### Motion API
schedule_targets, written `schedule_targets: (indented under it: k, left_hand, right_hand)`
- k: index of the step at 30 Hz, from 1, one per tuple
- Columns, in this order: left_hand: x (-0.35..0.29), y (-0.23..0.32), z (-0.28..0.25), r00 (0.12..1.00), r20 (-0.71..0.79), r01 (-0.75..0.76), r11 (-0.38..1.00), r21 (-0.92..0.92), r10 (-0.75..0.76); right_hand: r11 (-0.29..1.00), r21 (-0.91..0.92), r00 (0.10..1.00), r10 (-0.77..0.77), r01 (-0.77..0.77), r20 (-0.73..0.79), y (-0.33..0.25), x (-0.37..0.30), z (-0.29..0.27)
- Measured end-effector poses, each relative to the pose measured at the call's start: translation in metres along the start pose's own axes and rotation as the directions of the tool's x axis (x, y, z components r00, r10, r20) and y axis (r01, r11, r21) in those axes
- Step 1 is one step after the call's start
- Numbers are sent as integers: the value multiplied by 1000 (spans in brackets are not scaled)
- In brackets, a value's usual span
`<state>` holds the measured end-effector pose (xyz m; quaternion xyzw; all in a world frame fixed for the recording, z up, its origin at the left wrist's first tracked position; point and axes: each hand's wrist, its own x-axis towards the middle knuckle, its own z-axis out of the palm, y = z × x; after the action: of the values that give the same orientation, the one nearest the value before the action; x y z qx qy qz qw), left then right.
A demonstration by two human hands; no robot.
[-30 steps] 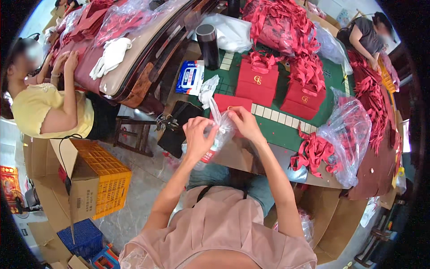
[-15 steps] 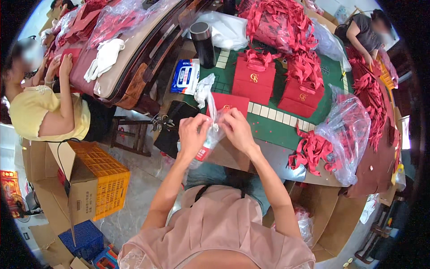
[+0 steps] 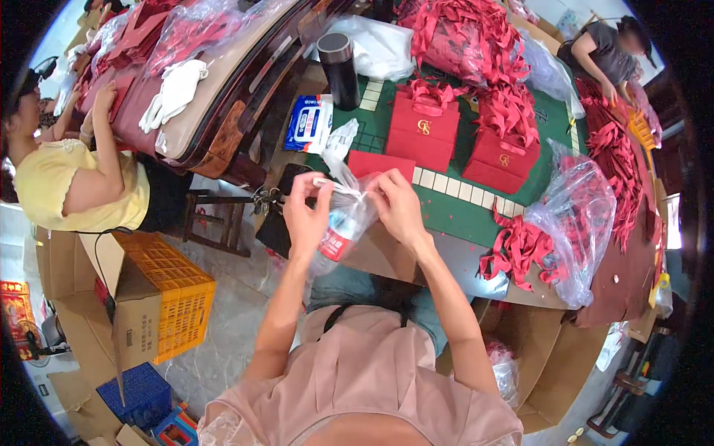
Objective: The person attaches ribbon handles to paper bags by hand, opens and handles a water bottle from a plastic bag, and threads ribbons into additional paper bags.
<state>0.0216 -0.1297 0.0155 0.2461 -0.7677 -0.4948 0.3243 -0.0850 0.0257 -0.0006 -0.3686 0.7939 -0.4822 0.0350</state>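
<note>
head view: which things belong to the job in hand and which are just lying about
In use, it seems:
clear plastic bag, handled near its neck by left hand and right hand
red-and-white item inside it

Lying about, untouched by these hands:
black flask
blue-and-white pack
white gloves
red gift bags

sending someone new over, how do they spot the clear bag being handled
Find the green table with red paper bags. At its near edge, the left hand and right hand hold a clear plastic bag by its gathered top. Unlike the clear bag with red ribbon farther right, it is held, and shows a red and blue patch.
</note>
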Motion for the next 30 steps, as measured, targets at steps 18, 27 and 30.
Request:
schedule_targets:
  k: [18, 27, 30]
  left_hand:
    - [-12, -19, -5, 957, 242, -242, 903, 354, 162]
    - [-13, -5, 6, 971, 211, -124, 991, 54, 110]
    - [-15, -5, 3, 955, 203, -225, 974, 22, 216]
  right_hand:
    - [994, -18, 978, 99, -103, -182, 40, -8, -18]
    - [986, -109, 991, -131, 130, -5, 17, 5, -14]
    - [988, -129, 996, -88, 88, 5, 27, 4, -14]
